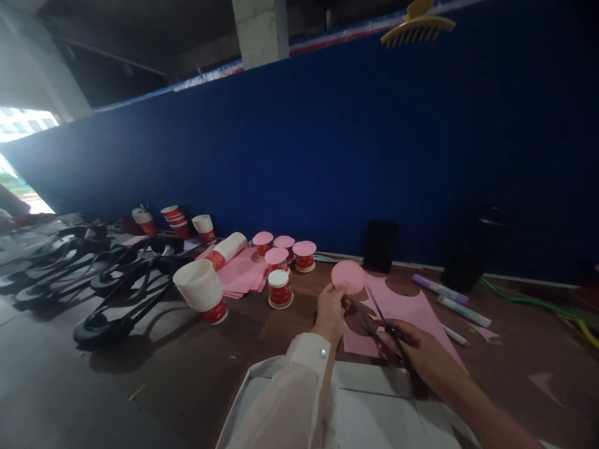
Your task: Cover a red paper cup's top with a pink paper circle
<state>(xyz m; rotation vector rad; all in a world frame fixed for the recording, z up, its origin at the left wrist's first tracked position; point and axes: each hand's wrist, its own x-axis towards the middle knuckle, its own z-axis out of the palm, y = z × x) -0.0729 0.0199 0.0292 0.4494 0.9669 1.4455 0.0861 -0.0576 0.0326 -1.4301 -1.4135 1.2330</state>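
One round pink paper disc (347, 276), likely light and easily creased, is best held by its rim, where the left hand (330, 310) pinches it above the brown table (281, 333); the right hand (414, 349) grips apparently dark, slender scissors (397, 344).

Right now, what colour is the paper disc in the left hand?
The paper disc in the left hand is plain pink, clearest in the head view.

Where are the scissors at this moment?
In the head view, the scissors are right of centre in the right hand, over the cut pink sheet, tips near the pink circle in the left hand.
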